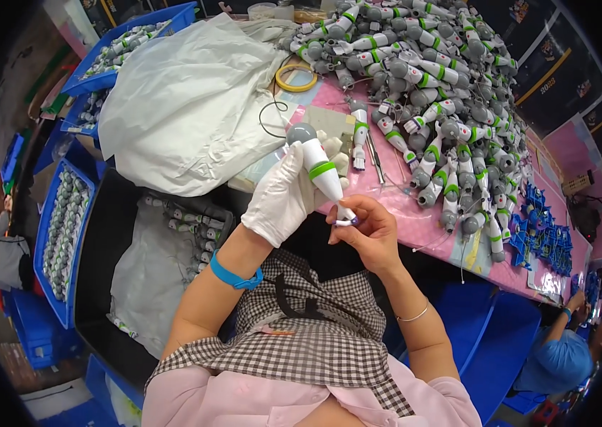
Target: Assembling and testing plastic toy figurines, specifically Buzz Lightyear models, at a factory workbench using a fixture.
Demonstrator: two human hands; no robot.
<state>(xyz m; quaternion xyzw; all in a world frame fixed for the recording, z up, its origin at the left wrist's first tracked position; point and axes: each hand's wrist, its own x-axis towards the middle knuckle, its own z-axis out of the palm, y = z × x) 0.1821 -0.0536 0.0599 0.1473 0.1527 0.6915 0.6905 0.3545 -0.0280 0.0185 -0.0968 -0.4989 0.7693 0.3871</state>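
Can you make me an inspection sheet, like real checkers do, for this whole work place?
Surface: table with pink checked cover.
Job's things: white toy part with grey ball and green band; pile of similar parts.
Clutter: yellow ring, white sheet, blue pieces.
Hands: gloved left hand grips the toy part; bare right hand pinches its narrow end.
Cables: thin dark cord, curled near the toy part.
Surroundings: filled blue bin, left; person in blue, lower right.
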